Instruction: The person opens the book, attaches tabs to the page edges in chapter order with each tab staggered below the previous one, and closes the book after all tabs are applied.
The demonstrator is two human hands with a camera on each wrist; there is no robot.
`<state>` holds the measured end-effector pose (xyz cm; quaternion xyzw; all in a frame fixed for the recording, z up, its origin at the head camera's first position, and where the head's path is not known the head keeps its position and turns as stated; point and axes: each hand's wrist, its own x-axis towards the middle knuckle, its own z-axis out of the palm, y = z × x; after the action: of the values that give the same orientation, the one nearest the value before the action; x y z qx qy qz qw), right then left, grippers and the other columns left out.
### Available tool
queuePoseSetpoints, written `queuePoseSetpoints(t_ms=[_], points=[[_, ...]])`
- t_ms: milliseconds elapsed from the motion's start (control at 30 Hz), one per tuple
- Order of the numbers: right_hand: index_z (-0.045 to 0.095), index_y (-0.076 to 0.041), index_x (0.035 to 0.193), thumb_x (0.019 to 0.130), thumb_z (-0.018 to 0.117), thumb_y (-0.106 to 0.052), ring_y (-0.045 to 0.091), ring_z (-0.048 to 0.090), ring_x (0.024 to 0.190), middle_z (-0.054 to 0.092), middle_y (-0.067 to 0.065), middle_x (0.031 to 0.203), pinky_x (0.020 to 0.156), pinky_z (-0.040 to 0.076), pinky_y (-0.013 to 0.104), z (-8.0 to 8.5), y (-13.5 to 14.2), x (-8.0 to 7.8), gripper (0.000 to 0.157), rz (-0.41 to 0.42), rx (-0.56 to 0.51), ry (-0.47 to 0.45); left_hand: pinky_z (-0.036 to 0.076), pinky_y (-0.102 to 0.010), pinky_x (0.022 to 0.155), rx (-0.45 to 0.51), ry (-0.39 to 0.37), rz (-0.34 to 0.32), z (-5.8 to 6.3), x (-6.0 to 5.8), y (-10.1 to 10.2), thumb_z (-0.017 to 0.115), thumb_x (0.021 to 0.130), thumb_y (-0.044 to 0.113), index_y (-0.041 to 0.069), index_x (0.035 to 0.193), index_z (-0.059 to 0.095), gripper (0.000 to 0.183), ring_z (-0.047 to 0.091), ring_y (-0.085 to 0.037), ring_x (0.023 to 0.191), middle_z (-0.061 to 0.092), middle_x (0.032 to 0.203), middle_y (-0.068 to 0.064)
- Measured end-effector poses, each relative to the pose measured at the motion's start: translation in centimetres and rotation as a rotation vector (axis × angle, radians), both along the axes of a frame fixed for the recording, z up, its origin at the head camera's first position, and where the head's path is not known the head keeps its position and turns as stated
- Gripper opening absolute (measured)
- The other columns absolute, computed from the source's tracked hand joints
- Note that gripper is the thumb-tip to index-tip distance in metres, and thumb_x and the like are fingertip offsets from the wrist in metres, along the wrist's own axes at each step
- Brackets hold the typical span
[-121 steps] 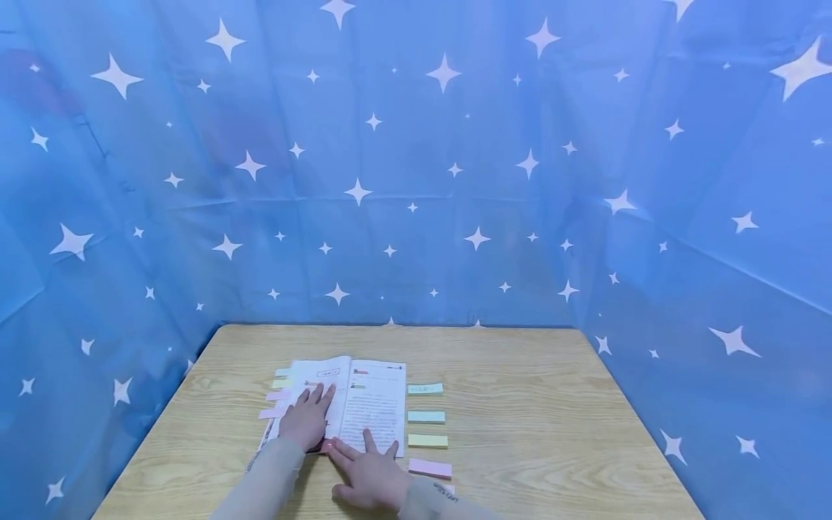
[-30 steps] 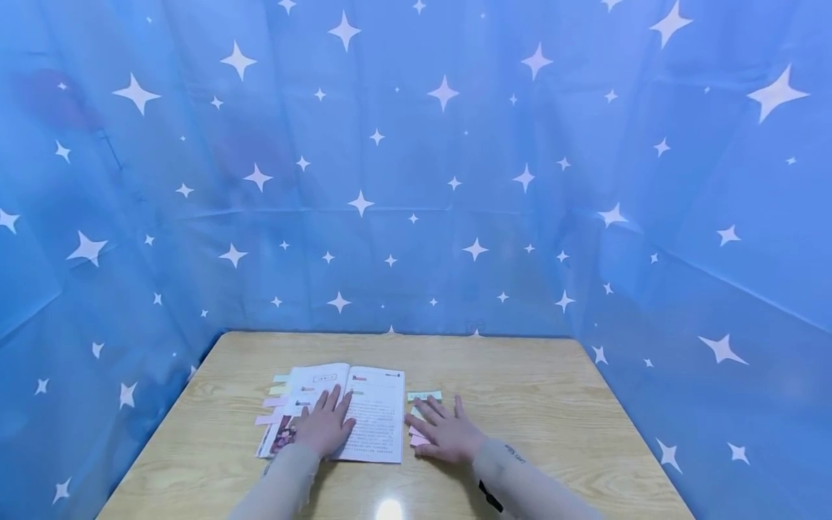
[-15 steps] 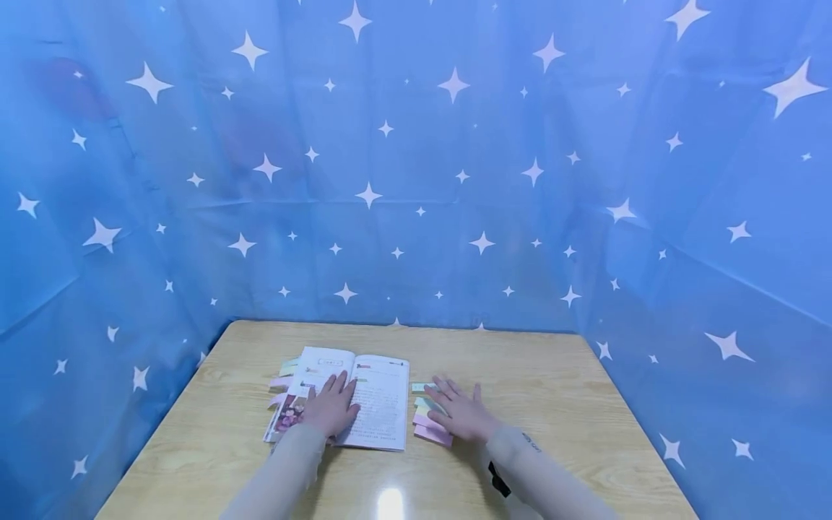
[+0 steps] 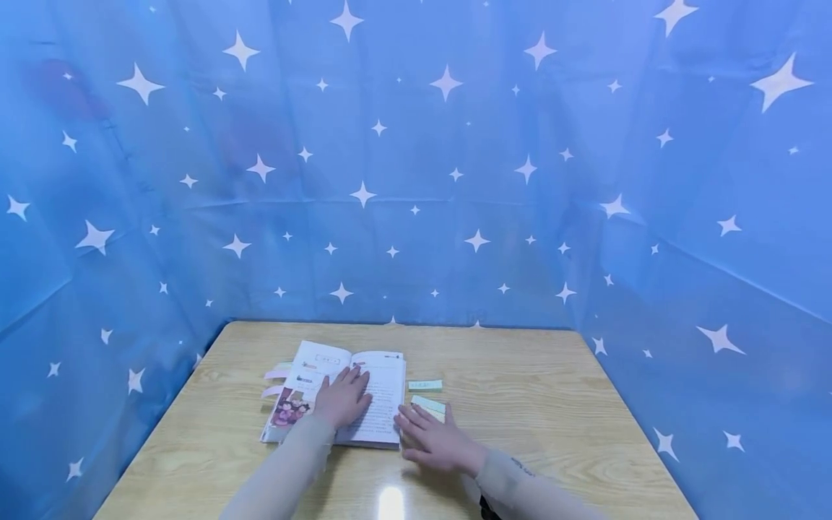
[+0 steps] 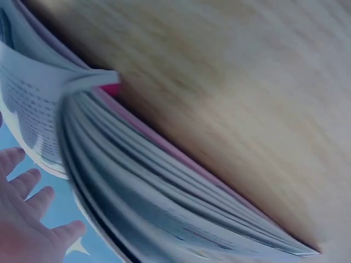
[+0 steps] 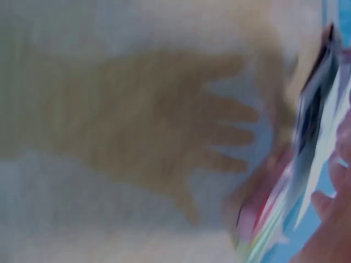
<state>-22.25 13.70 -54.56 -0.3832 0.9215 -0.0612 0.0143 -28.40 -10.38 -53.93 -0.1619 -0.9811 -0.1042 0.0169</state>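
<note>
An open book (image 4: 388, 390) lies on the table, printed text on its right page and a coloured picture low on the left one. My left hand (image 4: 342, 399) rests across its middle, fingers spread over the pages. In the left wrist view the book's lower page edges (image 5: 164, 170) fan out beside that hand (image 5: 30, 213). My right hand (image 4: 438, 442) lies over sticky-note strips, its straight fingertips at the book's right edge. A green and yellow strip pair (image 4: 429, 404) shows past its fingers; other strips are hidden beneath. Blurred coloured strips (image 6: 269, 213) appear in the right wrist view.
A green strip with writing (image 4: 425, 386) sits apart beyond the right hand. Pink page markers (image 4: 276, 374) stick out from the book's left edge. Wooden table (image 4: 533, 404) extends right, and a blue starry curtain (image 4: 416, 159) surrounds its back and sides.
The strips, spaced in a column earlier, have been drawn together. My right hand went from the book's lower edge to the strips, then left to the book's edge. My left hand shifted right across the book.
</note>
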Motion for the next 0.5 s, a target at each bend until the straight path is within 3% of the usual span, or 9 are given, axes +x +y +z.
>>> queuePoseSetpoints(t_ms=[167,367,500], points=[[0.022,-0.02,0.141,0.089,0.033,-0.052,0.024,0.023,0.129,0.017,-0.002,0.146,0.086,0.013,0.073,-0.1,-1.0,1.7,0.062,0.073,0.02,0.078,0.018,-0.059,0.098,0.007,0.03,-0.053,0.4,-0.5,1.3,0.042,0.088,0.044,0.016,0.132,0.042,0.052,0.027,-0.029,0.127,0.034,0.138,-0.008],[0.018,-0.024,0.141,0.089,0.027,-0.056,0.019,0.017,0.131,0.013,-0.007,0.146,0.09,0.014,0.069,-0.6,-1.6,3.3,0.062,0.097,0.065,-0.013,0.019,-0.056,0.1,-0.003,0.032,-0.092,0.2,-0.9,3.5,0.04,0.089,0.048,0.02,0.134,0.038,0.053,0.027,-0.027,0.127,0.033,0.139,-0.005],[0.017,-0.025,0.141,0.088,0.025,-0.058,0.016,0.015,0.132,0.01,-0.009,0.146,0.091,0.015,0.068,-1.2,-1.6,3.5,0.063,0.093,0.07,-0.037,0.018,-0.055,0.1,-0.016,0.022,-0.116,0.3,-1.2,4.7,0.04,0.089,0.048,0.022,0.136,0.035,0.054,0.024,-0.026,0.129,0.031,0.141,-0.003]])
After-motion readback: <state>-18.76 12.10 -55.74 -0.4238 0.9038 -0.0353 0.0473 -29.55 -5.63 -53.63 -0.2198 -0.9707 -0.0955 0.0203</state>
